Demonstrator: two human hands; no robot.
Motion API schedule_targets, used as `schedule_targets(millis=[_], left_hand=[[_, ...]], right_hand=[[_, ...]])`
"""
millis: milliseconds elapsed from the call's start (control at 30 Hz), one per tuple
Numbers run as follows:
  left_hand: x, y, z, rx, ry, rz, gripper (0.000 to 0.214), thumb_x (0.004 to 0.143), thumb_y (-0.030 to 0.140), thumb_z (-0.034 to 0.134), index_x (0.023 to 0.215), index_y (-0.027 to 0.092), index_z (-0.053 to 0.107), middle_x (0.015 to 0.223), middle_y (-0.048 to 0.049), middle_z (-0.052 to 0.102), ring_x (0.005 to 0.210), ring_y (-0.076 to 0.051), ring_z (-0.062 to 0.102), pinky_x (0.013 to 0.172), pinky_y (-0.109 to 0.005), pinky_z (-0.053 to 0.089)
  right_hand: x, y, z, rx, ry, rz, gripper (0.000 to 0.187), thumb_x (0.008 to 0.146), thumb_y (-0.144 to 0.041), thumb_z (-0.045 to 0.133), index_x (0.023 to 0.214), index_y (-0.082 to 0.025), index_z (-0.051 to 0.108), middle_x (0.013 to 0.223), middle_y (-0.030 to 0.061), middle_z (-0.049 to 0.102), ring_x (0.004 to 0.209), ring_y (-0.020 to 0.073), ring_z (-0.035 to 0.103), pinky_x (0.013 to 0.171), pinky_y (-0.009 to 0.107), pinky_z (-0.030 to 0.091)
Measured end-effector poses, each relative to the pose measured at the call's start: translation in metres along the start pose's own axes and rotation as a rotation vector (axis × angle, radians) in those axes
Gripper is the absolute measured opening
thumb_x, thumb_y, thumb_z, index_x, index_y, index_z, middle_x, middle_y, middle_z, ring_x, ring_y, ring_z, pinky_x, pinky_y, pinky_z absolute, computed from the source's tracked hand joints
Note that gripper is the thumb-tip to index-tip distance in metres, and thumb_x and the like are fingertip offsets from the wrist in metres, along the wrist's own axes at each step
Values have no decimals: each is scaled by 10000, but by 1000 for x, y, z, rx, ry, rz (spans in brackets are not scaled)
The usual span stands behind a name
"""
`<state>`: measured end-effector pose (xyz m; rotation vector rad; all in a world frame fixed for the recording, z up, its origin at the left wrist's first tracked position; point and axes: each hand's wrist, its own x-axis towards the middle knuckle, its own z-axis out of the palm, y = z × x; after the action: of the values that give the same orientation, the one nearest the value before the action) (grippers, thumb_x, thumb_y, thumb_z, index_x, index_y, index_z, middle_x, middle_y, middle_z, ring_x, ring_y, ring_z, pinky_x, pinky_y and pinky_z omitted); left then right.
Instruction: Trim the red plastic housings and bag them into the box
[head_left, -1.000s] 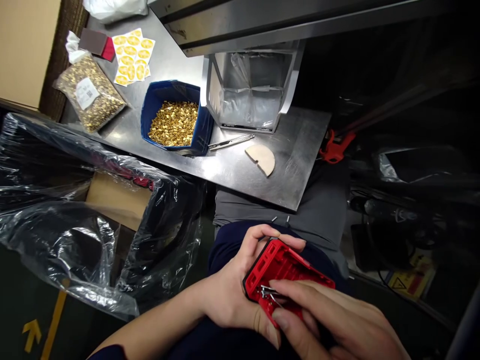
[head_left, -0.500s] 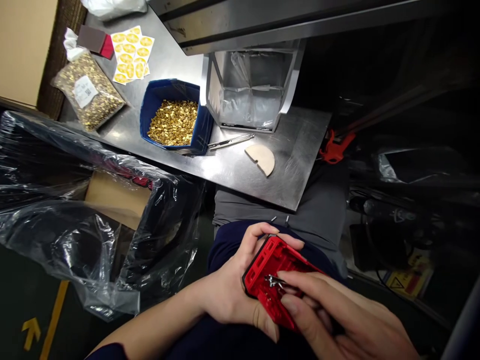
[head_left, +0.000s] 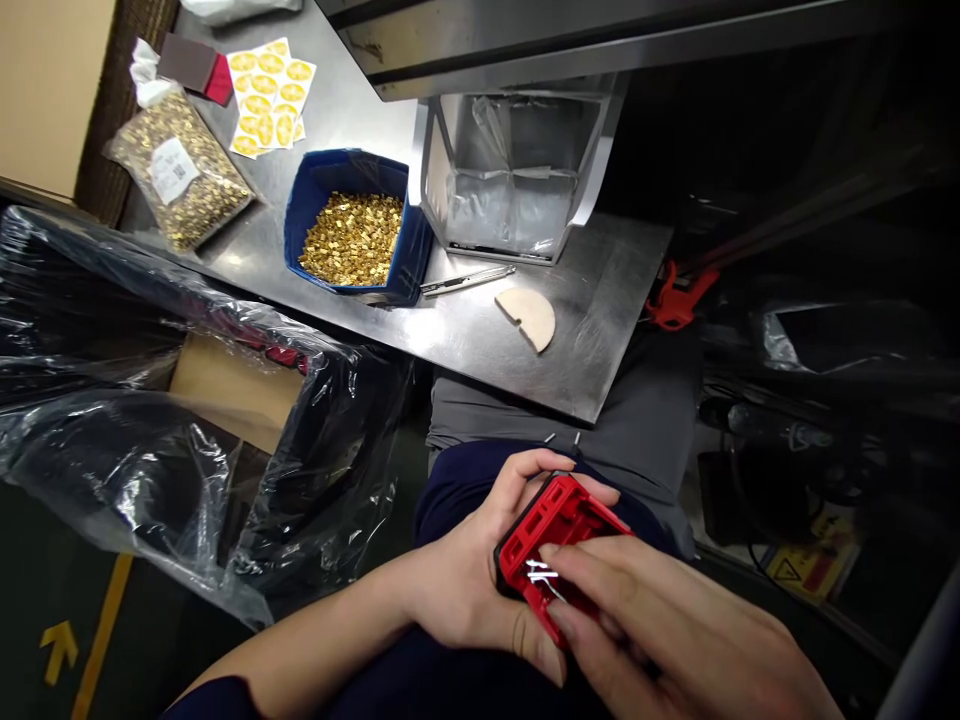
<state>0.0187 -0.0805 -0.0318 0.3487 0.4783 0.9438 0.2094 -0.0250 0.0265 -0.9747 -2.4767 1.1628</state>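
Note:
Low in front of my body, my left hand [head_left: 469, 580] wraps round a red plastic housing [head_left: 534, 520] with a black outer edge. Its hollow inside faces up, and slots run along its near-left end wall. My right hand [head_left: 667, 615] reaches into the housing from the right, thumb and fingers pinched. Between those fingertips shows a small shiny metal part [head_left: 540, 571], bright with glare. Its exact kind is unclear, and the fingers cover part of it and much of the housing's inside.
On the steel table [head_left: 577, 375] stand a blue bin [head_left: 300, 210] of small brass pieces and a grey bin [head_left: 585, 190] with plastic bags. A cutter knife [head_left: 469, 281], a half-round pale piece [head_left: 529, 315], a bag of brass parts [head_left: 187, 185] and sticker sheets [head_left: 270, 95] lie there. Plastic-lined crate [head_left: 330, 400] at left.
My right fingers have shifted slightly left and deeper over the housing, with the metal part still between them. The housing, in my left hand, sits slightly further right in view.

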Motion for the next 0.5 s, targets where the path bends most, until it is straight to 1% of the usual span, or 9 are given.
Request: schedule_targets(millis=[100, 200, 333, 400, 433, 467, 500], left_hand=[[2, 1, -2, 11, -2, 10, 1106, 547, 74, 966, 1412, 372, 345, 1534, -163, 376, 1383, -434, 439, 1122, -676, 340], [3, 0, -3, 19, -10, 24, 1133, 520, 57, 974, 1416, 363, 351, 1527, -166, 384, 1386, -432, 438, 1126, -644, 357], [3, -1, -3, 15, 14, 11, 1125, 526, 55, 972, 1420, 366, 364, 1520, -151, 403, 1386, -415, 443, 1120, -603, 382], [3, -1, -1, -5, 39, -3, 1111, 537, 68, 973, 1419, 371, 369, 1512, -139, 418, 1382, -405, 449, 1115, -581, 390], [3, -1, 0, -21, 57, -12, 1101, 546, 80, 973, 1419, 373, 371, 1508, -134, 425, 1373, -399, 460, 1113, -570, 393], [3, 0, 1, -40, 78, -21, 1087, 557, 99, 974, 1420, 371, 371, 1504, -131, 432, 1359, -391, 476, 1111, -558, 393], [3, 1, 1, -63, 104, -28, 1065, 576, 126, 972, 1423, 362, 371, 1496, -131, 441, 1345, -384, 489, 1112, -548, 389]], right_hand=[[-1, 2, -3, 21, 9, -22, 240, 943, -171, 618, 1173, -185, 684, 1082, 13, 769, 1022, 125, 731, 978, 164, 562], [-1, 4, -6, 42, 21, -54, 273, 957, -148, 574, 1213, -181, 662, 1109, 37, 768, 1050, 157, 729, 983, 221, 579], [4, 2, -10, 80, -17, -62, 270, 960, -130, 550, 1189, -190, 679, 1086, 46, 769, 1018, 167, 737, 945, 232, 595], [5, 0, -15, 106, -48, -35, 249, 954, -135, 567, 1158, -200, 693, 1052, 36, 770, 967, 156, 744, 904, 203, 598], [5, 0, -19, 119, -42, -4, 226, 954, -159, 581, 1137, -219, 701, 1028, 25, 770, 925, 150, 748, 862, 189, 602], [4, 2, -24, 128, -7, 50, 196, 959, -200, 593, 1112, -244, 708, 1001, 14, 769, 869, 146, 748, 802, 183, 607], [4, 7, -28, 125, 78, 125, 167, 964, -255, 602, 1086, -271, 714, 963, 5, 766, 791, 141, 741, 714, 181, 604]])
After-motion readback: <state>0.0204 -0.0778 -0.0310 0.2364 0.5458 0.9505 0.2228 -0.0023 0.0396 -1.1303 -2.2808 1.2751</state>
